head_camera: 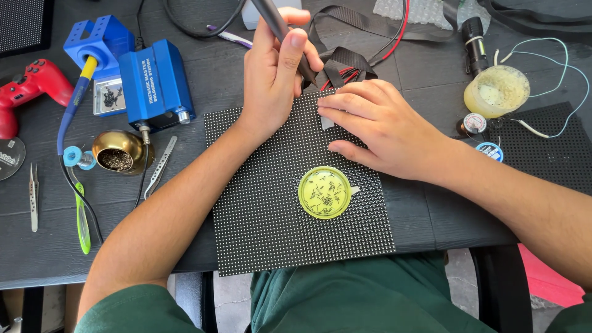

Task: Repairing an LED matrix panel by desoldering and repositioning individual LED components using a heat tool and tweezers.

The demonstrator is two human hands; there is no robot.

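Left hand point(271, 74) grips the dark pen-shaped tool point(277, 28) like a pencil for control; right hand point(382, 126) lies open, pinning the black dotted LED panel point(271, 222) flat.

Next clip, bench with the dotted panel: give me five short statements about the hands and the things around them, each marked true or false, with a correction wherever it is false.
1. The left hand grips a dark pen-shaped tool. True.
2. The right hand lies flat on the dotted black panel. True.
3. The round yellow-green dish stands on the bare table beside the panel. False: it sits on the panel, below the right hand.
4. The red game controller lies at the right edge. False: it lies at the left edge of the table.
5. The brass bowl sits left of the panel, near the blue station. True.
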